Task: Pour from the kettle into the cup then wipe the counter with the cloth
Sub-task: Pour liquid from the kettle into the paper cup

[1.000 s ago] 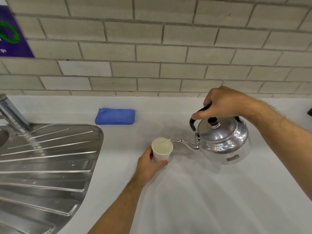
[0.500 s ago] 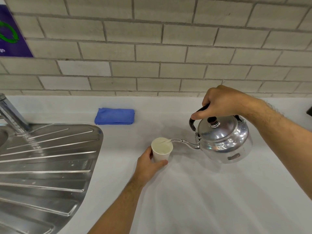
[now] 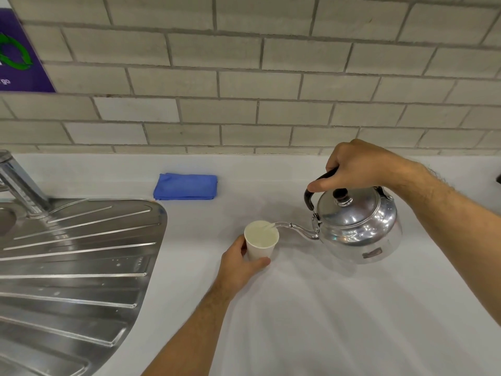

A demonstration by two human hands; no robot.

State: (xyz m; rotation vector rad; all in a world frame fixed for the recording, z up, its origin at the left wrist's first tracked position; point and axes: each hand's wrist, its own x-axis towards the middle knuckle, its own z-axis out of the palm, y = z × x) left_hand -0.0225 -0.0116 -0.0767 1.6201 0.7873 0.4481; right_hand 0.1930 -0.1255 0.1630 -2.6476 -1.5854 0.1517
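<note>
At a white counter (image 3: 311,321) backed by grey brick, my right hand (image 3: 357,165) is wrapped around the black handle of a shiny metal kettle (image 3: 357,226), holding it clear of the surface and tipped to the left, its thin curved spout reaching over the rim of a small white paper cup (image 3: 260,242). A pale stream runs from the spout tip into the cup, which stands upright on the counter and looks nearly full of light liquid. My left hand (image 3: 238,267) grips the cup low on its near side, thumb on the left and fingers curled round the front. The kettle's lid sits in place with its dark knob on top. Farther back, near the wall and well apart from the cup, a folded blue cloth (image 3: 185,186) lies flat on the counter. To the left, a ridged steel draining board (image 3: 76,261) runs off the edge of view, with the base of a tap (image 3: 19,183) behind it. A purple sign (image 3: 19,55) hangs on the bricks at upper left.
</note>
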